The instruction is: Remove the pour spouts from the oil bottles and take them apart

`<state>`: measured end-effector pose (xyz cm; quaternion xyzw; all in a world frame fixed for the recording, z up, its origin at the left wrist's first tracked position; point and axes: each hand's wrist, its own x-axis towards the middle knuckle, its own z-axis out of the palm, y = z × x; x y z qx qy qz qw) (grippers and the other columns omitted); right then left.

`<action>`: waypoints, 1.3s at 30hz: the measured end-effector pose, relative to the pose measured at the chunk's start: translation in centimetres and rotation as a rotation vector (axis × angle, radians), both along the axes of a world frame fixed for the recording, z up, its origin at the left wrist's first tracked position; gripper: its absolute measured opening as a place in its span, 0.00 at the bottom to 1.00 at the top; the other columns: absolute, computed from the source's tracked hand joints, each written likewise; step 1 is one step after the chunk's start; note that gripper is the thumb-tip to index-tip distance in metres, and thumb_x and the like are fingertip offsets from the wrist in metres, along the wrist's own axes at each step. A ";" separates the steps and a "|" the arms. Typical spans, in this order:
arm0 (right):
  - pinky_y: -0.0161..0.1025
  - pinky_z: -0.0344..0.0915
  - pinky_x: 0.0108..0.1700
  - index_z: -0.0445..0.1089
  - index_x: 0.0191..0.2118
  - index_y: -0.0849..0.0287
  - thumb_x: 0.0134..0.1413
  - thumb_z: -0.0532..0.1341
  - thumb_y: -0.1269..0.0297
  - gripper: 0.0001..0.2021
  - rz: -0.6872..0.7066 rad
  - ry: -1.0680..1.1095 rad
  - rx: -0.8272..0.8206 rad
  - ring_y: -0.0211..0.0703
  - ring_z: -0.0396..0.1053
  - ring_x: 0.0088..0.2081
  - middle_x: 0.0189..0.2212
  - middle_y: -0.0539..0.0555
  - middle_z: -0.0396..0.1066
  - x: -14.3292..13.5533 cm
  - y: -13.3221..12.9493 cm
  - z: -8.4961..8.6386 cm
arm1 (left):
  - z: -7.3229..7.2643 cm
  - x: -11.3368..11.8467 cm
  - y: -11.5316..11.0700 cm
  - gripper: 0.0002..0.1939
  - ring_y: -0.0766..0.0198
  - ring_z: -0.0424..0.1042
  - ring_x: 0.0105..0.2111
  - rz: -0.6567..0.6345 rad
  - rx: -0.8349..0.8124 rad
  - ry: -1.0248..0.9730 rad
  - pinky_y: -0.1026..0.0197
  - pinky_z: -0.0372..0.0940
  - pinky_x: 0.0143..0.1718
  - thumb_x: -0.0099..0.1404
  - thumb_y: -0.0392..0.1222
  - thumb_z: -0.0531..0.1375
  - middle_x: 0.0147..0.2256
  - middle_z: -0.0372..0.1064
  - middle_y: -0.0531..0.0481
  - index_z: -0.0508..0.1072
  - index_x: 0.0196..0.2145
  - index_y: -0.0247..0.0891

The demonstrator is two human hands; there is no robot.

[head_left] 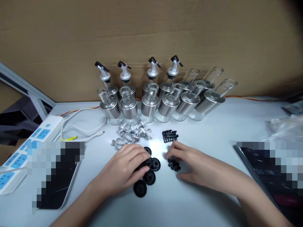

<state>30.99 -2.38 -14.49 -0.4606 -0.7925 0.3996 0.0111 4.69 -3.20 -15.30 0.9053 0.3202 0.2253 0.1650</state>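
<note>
My left hand point(129, 165) rests over a group of round black discs point(149, 177), covering some of them; its fingers are bent and spread a little, and what lies beneath them is hidden. My right hand point(183, 160) is curved around a small pile of black rings point(174, 165), thumb and fingers apart, with the pile on the table between them. Beyond the right hand lies a bundle of black levers point(169, 136). Several silver spout pieces point(127, 137) are heaped behind the left hand.
Glass bottles with metal sleeves point(150, 107) stand in two rows at the back, several with spouts on. On the left are a white power strip point(30, 148), a cable point(94, 138) and a phone point(59, 179). A dark tablet point(260, 170) lies right, near clear plastic point(286, 127).
</note>
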 end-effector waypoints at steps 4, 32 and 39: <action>0.35 0.62 0.39 0.67 0.44 0.52 0.44 0.59 0.81 0.21 -0.017 0.018 -0.007 0.40 0.67 0.37 0.42 0.50 0.66 0.0 0.0 -0.7 | -0.1 0.0 0.0 0.10 0.59 0.70 0.45 -0.005 -0.010 0.006 0.56 0.65 0.47 0.72 0.40 0.51 0.42 0.72 0.44 0.69 0.47 0.36; 0.39 0.63 0.42 0.70 0.40 0.57 0.54 0.62 0.68 0.07 -0.115 0.133 0.127 0.42 0.67 0.37 0.36 0.52 0.67 -1.2 0.7 0.6 | 1.4 -0.2 0.3 0.09 0.59 0.70 0.46 0.209 0.141 -0.257 0.56 0.65 0.49 0.68 0.35 0.54 0.43 0.73 0.46 0.69 0.45 0.40; 0.40 0.64 0.37 0.69 0.39 0.57 0.61 0.54 0.63 0.08 -0.188 0.239 0.252 0.43 0.68 0.36 0.37 0.54 0.69 -0.9 1.1 0.0 | 5.7 -2.2 6.1 0.13 0.56 0.67 0.51 0.744 0.090 -0.749 0.53 0.63 0.52 0.63 0.44 0.58 0.49 0.68 0.45 0.67 0.45 0.41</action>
